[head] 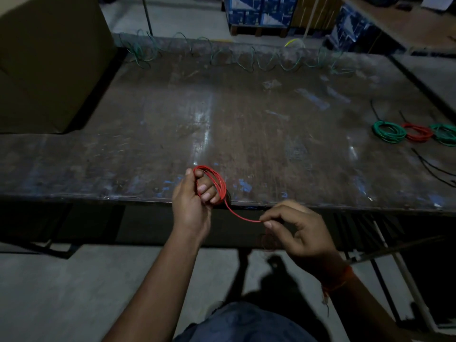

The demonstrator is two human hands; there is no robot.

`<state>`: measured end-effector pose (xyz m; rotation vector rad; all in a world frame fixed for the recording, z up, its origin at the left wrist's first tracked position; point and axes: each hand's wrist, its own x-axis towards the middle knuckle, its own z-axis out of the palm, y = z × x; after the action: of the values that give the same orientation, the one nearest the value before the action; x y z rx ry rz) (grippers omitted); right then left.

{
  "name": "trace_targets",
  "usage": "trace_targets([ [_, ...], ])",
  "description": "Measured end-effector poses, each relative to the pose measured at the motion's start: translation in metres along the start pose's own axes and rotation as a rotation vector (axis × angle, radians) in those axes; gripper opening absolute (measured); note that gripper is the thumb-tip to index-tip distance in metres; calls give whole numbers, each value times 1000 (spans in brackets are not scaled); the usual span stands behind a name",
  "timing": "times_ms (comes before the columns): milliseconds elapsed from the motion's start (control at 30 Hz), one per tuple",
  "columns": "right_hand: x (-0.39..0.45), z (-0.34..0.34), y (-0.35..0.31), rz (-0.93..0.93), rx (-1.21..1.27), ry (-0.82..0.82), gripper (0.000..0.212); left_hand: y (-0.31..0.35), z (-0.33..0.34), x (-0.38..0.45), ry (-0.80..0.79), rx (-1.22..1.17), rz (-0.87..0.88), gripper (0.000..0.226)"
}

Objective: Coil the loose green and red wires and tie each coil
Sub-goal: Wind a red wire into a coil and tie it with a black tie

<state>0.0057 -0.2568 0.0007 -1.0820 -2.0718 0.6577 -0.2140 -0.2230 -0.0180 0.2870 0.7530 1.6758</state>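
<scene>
Head view: red wire mid-coil, tail not wound yet

Left hand [195, 201] grips the red coil [214, 181] at the near edge of the table [246, 114], fingers curled through the loops. Right hand [293, 230] pinches the free red tail [240, 216] between thumb and forefinger, just off the table edge. Hands are apart, and the tail sags between them.

More red wire seems to hang below the right hand, but it's blurred; can't tell how much is left.

Loose green wire [246, 58] lies strung along the far edge, untouched. Three finished coils sit at the right: green coil [388, 132], red tied coil [417, 132], second green coil [445, 134]. Black ties [431, 166] lie just nearer than those.

Risks, my read:
- Slack tail means the next loop may go on loose or uneven, and the coil ends up oval or fat.
- Loops are held only by the left hand's fingers. If the grip eases while reaching for a tie, the coil springs open.
- Ties are well off to the right, so that reach has to be one-handed.
- Hanging wire could snag on the table frame below and jerk the pinch free.
</scene>
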Motion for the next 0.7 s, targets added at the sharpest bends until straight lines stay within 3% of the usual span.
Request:
trace_targets([
  [233, 24, 3, -27, -214, -81, -21, 9, -10, 10, -23, -112, 537, 155, 34],
  [433, 41, 2, -44, -339, -80, -37, 7, -8, 19, -39, -283, 745, 168, 39],
  [533, 45, 0, -43, -298, -52, -14, 4, -3, 19, -41, -274, 741, 117, 36],
  [700, 47, -7, -37, -161, 25, 32, 3, 6, 14, -44, -492, 893, 195, 39],
])
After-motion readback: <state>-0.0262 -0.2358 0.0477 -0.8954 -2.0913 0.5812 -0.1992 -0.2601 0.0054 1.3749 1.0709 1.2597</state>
